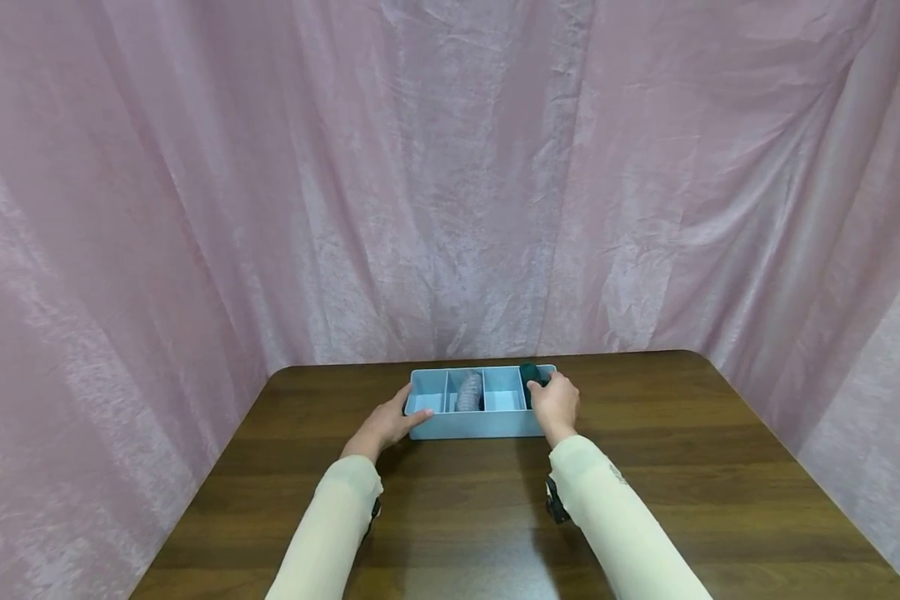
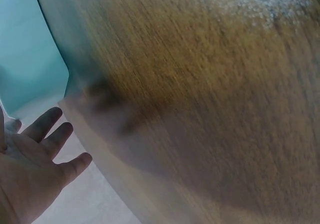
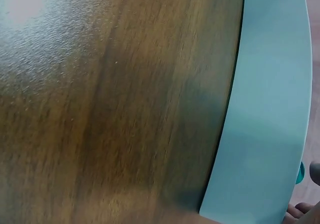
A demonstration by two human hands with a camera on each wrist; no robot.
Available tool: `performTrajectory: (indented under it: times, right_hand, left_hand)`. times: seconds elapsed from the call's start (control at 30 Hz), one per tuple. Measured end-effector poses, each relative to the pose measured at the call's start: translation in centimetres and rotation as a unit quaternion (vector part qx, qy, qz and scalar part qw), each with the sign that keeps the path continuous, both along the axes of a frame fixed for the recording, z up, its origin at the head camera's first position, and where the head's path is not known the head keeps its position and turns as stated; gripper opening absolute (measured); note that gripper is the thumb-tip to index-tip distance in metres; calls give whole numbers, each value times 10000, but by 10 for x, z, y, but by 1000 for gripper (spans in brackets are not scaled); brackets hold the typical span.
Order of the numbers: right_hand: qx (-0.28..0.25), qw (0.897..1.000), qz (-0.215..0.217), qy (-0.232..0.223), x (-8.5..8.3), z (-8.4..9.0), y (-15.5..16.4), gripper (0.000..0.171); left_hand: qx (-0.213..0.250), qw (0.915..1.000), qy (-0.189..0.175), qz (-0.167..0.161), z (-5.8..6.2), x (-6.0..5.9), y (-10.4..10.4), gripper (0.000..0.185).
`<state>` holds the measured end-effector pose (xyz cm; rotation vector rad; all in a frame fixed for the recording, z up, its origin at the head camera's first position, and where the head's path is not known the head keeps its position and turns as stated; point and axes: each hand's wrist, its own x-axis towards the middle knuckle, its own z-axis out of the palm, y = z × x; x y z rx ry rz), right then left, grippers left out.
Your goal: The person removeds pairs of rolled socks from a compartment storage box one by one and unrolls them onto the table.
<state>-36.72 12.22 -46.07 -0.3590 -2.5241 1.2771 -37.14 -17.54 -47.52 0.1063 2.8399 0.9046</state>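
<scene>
A pale blue box [image 1: 468,426] with several compartments stands on the table in the head view. My left hand [image 1: 387,422] is at its left end, thumb over the front rim. In the left wrist view, the fingers [image 2: 52,129] are spread and fairly straight beside the box. My right hand [image 1: 557,402] reaches over the right compartment, thumb and curled fingers at a dark green rounded thing [image 1: 528,372], which it partly hides. The right wrist view shows a bit of green [image 3: 300,174] past the rim, beside a fingertip [image 3: 314,173]. A grey, ribbed roll-like thing [image 1: 469,392] lies in the second compartment.
The box is near the back edge of a brown wooden table [image 1: 465,517]. Behind and around the table hangs a pink velvet curtain [image 1: 450,208]. Dark bands show at both wrists, below the cream sleeves [image 1: 607,500].
</scene>
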Motion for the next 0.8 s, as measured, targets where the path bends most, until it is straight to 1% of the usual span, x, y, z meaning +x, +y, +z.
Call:
performTrajectory:
  times: [0.1,0.2,0.37,0.5,0.67,0.8]
  right_hand:
    - [168,9998,-23,-117,-1,1,-3,42]
    - [473,9987,-93,-172,-3,0,-5,37]
    - [838,9961,-241,-115,-5,-1,-9,31]
    - [967,9949,-298,16,-5,-4,-11,27]
    - [1014,9938,-370,249,-8,-8,-13,27]
    - [1138,9927,-332,236,-11,-10,-13,28]
  left_hand:
    - [1,10000,22,-62,1,1,-1,93]
    - [17,10000,17,-91,3,3,-1,91]
    - [-19,10000,42,-62,3,2,-1,90]
    - [-32,10000,27,-34,3,2,0,91]
    - [20,10000,18,-8,4,3,0,91]
    - [68,10000,28,6,5,3,0,90]
